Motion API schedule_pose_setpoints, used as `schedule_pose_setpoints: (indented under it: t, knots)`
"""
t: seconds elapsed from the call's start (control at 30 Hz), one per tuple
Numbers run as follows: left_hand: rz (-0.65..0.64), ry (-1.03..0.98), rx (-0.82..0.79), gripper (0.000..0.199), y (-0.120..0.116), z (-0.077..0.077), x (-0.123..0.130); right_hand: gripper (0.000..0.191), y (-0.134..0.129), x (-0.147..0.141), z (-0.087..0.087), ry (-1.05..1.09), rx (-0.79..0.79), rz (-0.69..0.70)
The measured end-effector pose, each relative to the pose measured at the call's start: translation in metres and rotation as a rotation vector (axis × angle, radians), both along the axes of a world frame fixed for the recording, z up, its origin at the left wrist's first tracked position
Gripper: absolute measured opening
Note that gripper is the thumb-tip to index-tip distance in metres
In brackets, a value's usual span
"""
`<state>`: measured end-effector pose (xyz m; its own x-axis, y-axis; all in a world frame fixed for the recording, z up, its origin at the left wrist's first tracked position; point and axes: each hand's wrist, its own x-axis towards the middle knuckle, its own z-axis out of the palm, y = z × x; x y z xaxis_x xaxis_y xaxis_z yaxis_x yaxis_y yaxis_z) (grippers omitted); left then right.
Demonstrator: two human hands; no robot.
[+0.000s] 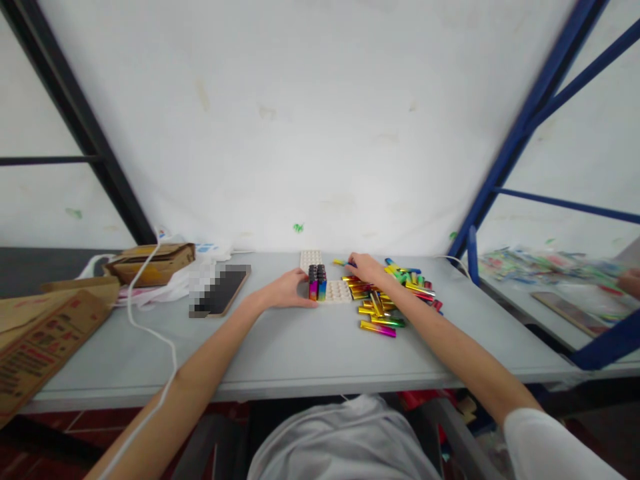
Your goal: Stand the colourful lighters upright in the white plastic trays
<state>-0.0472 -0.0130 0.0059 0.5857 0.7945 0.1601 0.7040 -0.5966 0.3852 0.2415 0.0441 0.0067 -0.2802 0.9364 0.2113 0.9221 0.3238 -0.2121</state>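
Tray (338, 293) on table (280, 353), shiny pink-blue tubes (317, 285) standing in its left end, tops black, left hand (287, 289) gripping that end, right hand (367, 268) at a yellow tube (339, 262), can't tell if gripped, loose tubes (380, 307) nearby.

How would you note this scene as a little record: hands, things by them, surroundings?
Left hand: curved around the left side of the upright tubes; firmness of grip unclear
Right hand: fingers at a small yellow-and-blue tube; grip unclear
Upright tubes: dark tops, colourful shiny sides
White tray: right of the upright tubes
Loose tubes: shiny, many colours, heaped beside the right forearm
Left side of table: phone, cardboard box, white cable
Far right edge: another person's hand, blurred
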Motion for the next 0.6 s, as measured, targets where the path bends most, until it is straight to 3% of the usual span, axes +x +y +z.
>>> schedule_pose_setpoints:
  t: [0.1, 0.2, 0.27, 0.4, 0.5, 0.6]
  knots:
    - [-0.009, -0.002, 0.008, 0.076, 0.0, 0.001, 0.0, 0.032, -0.004, 0.01, -0.003, 0.304, 0.009, 0.023]
    - [0.014, -0.003, 0.006, 0.077, 0.001, 0.0, 0.0, 0.042, -0.017, 0.015, -0.004, 0.664, -0.01, 0.159]
    - [0.025, -0.013, 0.001, 0.079, 0.002, -0.001, -0.001, 0.044, -0.027, 0.011, -0.003, 0.9, -0.071, 0.227]
    - [-0.013, -0.029, 0.016, 0.077, 0.002, -0.001, -0.002, 0.043, -0.047, -0.005, 0.003, 1.302, -0.251, 0.217]
    - [-0.035, -0.022, 0.013, 0.076, 0.002, 0.0, -0.002, 0.044, -0.06, -0.016, 0.007, 1.439, -0.388, 0.272]
    - [-0.054, -0.031, 0.003, 0.074, 0.002, -0.001, -0.004, 0.044, -0.069, -0.026, 0.006, 1.42, -0.456, 0.36]
